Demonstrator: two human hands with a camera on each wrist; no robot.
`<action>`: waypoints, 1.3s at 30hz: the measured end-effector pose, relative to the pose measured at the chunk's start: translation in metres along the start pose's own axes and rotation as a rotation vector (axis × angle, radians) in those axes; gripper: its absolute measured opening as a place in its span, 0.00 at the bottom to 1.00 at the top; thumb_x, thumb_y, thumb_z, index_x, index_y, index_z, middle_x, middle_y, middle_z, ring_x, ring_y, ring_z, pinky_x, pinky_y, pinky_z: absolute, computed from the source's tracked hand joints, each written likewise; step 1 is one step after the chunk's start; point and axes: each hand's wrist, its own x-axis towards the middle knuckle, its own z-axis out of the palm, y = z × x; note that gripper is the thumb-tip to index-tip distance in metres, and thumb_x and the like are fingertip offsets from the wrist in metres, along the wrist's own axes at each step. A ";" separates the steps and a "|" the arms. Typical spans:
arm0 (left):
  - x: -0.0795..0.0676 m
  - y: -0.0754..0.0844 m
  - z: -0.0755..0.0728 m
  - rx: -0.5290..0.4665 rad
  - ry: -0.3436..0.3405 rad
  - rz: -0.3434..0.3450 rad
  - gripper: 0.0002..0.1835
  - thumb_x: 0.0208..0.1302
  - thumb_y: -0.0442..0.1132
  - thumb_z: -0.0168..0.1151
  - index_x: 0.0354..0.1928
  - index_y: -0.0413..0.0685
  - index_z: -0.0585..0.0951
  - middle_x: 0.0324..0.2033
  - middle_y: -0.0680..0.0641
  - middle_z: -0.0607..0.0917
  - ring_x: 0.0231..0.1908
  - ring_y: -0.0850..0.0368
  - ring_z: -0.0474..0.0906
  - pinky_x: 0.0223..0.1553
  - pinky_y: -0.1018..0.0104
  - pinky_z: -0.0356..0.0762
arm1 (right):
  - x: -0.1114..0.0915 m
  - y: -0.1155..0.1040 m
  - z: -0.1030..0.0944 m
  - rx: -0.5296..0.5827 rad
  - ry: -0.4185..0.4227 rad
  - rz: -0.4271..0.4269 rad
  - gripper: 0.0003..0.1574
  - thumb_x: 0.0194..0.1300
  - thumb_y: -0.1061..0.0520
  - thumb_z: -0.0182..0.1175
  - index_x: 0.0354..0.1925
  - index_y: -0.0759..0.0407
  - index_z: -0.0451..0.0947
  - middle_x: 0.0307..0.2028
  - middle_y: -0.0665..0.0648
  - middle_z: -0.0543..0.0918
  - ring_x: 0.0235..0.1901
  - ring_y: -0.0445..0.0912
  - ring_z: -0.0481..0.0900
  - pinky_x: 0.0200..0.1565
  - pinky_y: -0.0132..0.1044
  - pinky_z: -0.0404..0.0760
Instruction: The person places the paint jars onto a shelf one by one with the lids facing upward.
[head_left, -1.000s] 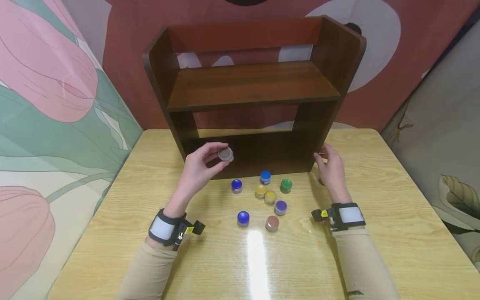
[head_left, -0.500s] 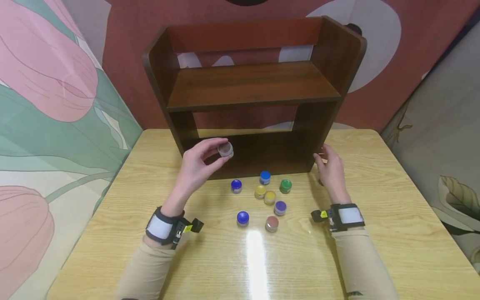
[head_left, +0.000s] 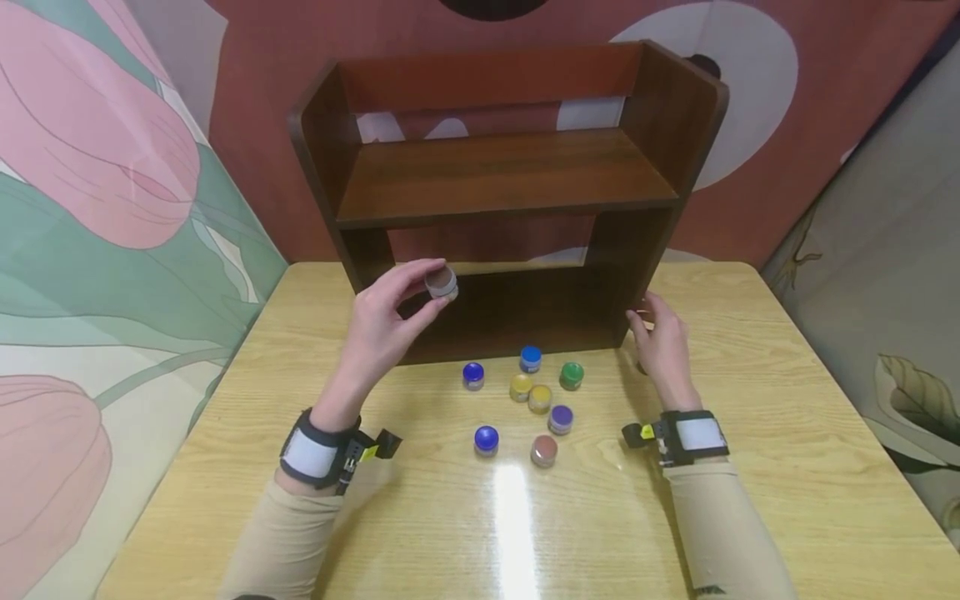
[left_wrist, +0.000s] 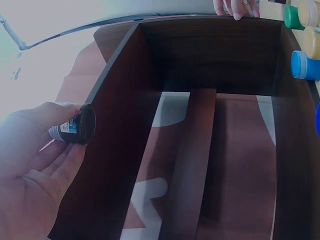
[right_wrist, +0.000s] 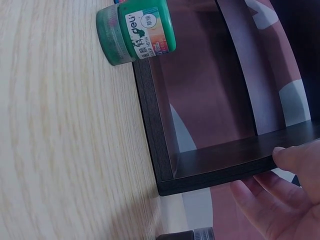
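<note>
In the head view my left hand (head_left: pixel 386 321) pinches a small paint jar (head_left: pixel 442 283) between thumb and fingers, in front of the lower opening of a dark brown wooden shelf (head_left: pixel 510 200). The left wrist view shows the jar's dark lid and printed label (left_wrist: pixel 69 127), close to the shelf board. My right hand (head_left: pixel 663 346) grips the shelf's right side panel low down. Seen from the right wrist, the thumb (right_wrist: pixel 287 157) lies at the panel's edge and the fingers are on its outer side.
Several paint jars stand on the wooden table (head_left: pixel 420 517) before the shelf: blue (head_left: pixel 530 359), green (head_left: pixel 572 375), yellow (head_left: pixel 521 387), purple (head_left: pixel 560 418) and reddish brown (head_left: pixel 543 450). A dark-lidded jar (right_wrist: pixel 185 235) is near the right hand. Patterned walls stand behind and beside.
My left hand has risen and shifted slightly left with the paint jar, tilting it. The right hand stays at the shelf's side panel, and the jars on the table have not moved.
</note>
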 end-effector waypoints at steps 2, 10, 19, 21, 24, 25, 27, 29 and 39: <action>0.001 0.002 -0.002 0.010 0.007 0.012 0.26 0.58 0.39 0.69 0.60 0.47 0.80 0.55 0.45 0.83 0.54 0.54 0.80 0.54 0.60 0.80 | -0.001 0.000 0.000 -0.001 0.000 -0.003 0.22 0.71 0.60 0.53 0.61 0.66 0.72 0.53 0.71 0.81 0.50 0.64 0.81 0.49 0.58 0.82; 0.008 0.006 -0.008 0.022 0.075 0.073 0.26 0.57 0.36 0.69 0.60 0.44 0.79 0.56 0.44 0.83 0.54 0.52 0.80 0.54 0.59 0.80 | -0.001 0.001 0.001 0.013 0.003 -0.010 0.22 0.70 0.62 0.55 0.60 0.67 0.73 0.52 0.72 0.82 0.50 0.65 0.81 0.48 0.58 0.82; 0.017 0.010 -0.014 0.050 0.156 0.058 0.26 0.57 0.35 0.69 0.60 0.45 0.79 0.55 0.45 0.83 0.53 0.53 0.81 0.54 0.60 0.80 | 0.000 0.003 0.003 0.031 -0.005 -0.015 0.22 0.69 0.63 0.55 0.60 0.67 0.72 0.50 0.72 0.82 0.49 0.65 0.81 0.48 0.59 0.82; 0.020 0.011 -0.015 0.058 0.171 0.058 0.26 0.58 0.36 0.68 0.60 0.46 0.79 0.56 0.45 0.83 0.52 0.53 0.81 0.54 0.61 0.81 | 0.000 0.003 0.002 0.036 -0.003 -0.010 0.22 0.69 0.64 0.55 0.60 0.67 0.72 0.50 0.72 0.82 0.49 0.65 0.81 0.49 0.58 0.82; 0.026 0.014 -0.018 0.066 0.197 0.056 0.26 0.58 0.37 0.68 0.60 0.46 0.79 0.55 0.45 0.83 0.50 0.53 0.81 0.53 0.60 0.81 | 0.000 0.002 0.001 0.040 0.000 -0.005 0.22 0.69 0.64 0.55 0.60 0.68 0.72 0.50 0.72 0.82 0.50 0.65 0.81 0.49 0.58 0.82; 0.028 0.015 -0.019 0.072 0.206 0.053 0.26 0.58 0.37 0.68 0.60 0.46 0.79 0.55 0.45 0.83 0.50 0.54 0.81 0.54 0.60 0.81 | 0.000 0.002 0.000 0.041 0.001 -0.003 0.22 0.69 0.64 0.55 0.60 0.67 0.72 0.51 0.72 0.82 0.50 0.65 0.81 0.49 0.59 0.81; 0.032 0.017 -0.021 0.089 0.216 0.040 0.26 0.59 0.38 0.68 0.61 0.47 0.79 0.56 0.46 0.83 0.51 0.54 0.80 0.55 0.60 0.80 | -0.001 0.002 0.000 0.032 0.000 0.000 0.22 0.70 0.63 0.55 0.60 0.67 0.72 0.51 0.72 0.82 0.50 0.65 0.81 0.49 0.59 0.81; 0.036 0.018 -0.023 0.106 0.227 0.034 0.25 0.59 0.39 0.68 0.61 0.48 0.79 0.56 0.46 0.83 0.51 0.55 0.80 0.55 0.61 0.80 | -0.001 0.002 -0.001 0.024 -0.001 -0.001 0.22 0.70 0.62 0.54 0.61 0.66 0.72 0.52 0.72 0.81 0.50 0.65 0.81 0.49 0.59 0.81; 0.051 0.020 -0.027 0.149 0.236 0.036 0.25 0.61 0.39 0.66 0.62 0.50 0.78 0.58 0.47 0.81 0.56 0.58 0.78 0.58 0.64 0.77 | 0.000 0.003 0.000 0.024 0.000 -0.006 0.22 0.70 0.62 0.55 0.60 0.66 0.73 0.51 0.71 0.82 0.50 0.64 0.81 0.49 0.58 0.82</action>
